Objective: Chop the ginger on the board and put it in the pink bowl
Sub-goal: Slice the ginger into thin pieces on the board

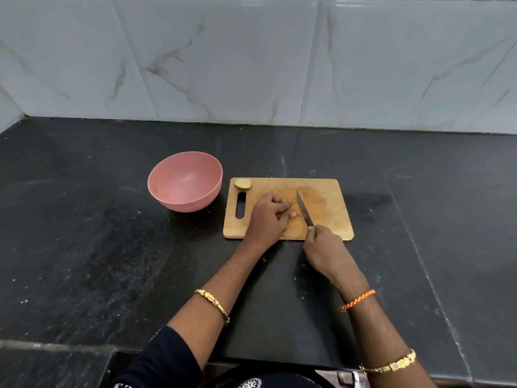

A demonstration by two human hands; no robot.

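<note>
Left hand (268,212) fingers curled on the board (330,214), knife (305,208) right beside them, gripped by right hand (326,247).

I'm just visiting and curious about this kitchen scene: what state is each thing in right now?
Pink bowl: upright, empty, left of the board.
Cutting board: flat on the counter, stained.
Ginger piece: lying at the board's far left corner.
Knife: blade over the board.
Left hand: fingers curled on the board; what they hold is hidden.
Right hand: grips the knife handle.
</note>
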